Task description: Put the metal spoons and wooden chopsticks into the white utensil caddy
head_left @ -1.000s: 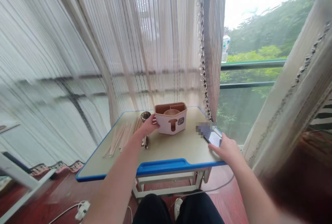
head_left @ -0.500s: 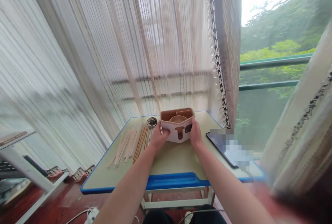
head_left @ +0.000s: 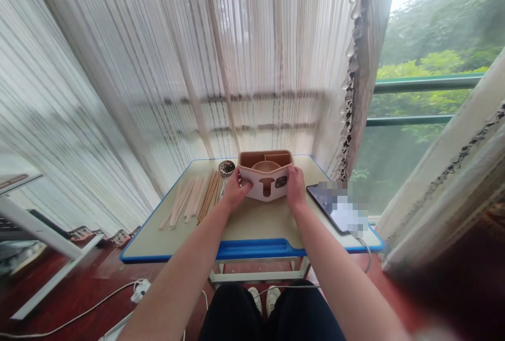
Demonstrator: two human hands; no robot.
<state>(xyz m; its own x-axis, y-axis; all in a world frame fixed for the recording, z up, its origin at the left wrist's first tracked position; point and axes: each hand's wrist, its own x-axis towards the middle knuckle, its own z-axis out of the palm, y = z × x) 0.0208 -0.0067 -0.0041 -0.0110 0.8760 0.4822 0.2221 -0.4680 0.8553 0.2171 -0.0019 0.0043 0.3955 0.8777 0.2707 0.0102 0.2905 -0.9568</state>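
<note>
A white tissue box organizer (head_left: 256, 186) with brown inner compartments and a T-shaped front slot stands at the far middle of the table. My left hand (head_left: 235, 191) grips its left side, thumb on the front face. Around its right end wraps my right hand (head_left: 296, 187). Just left of the box lies a metal skimmer ladle (head_left: 226, 168), its handle partly hidden by my left hand. Beside it are several brown chopsticks (head_left: 208, 197) and several pale wrapped chopsticks (head_left: 183, 201).
A phone or tablet (head_left: 331, 207), partly blurred out, lies at the table's right with a cable (head_left: 369, 257) hanging off the edge. The table (head_left: 256, 225) has a blue rim. String curtains (head_left: 177, 67) hang behind it. A power strip (head_left: 141, 290) lies on the floor.
The view has tilted down, so the table sits higher and my knees and shoes show more. Both hands keep their hold on the organizer, which looks about unmoved on the table.
</note>
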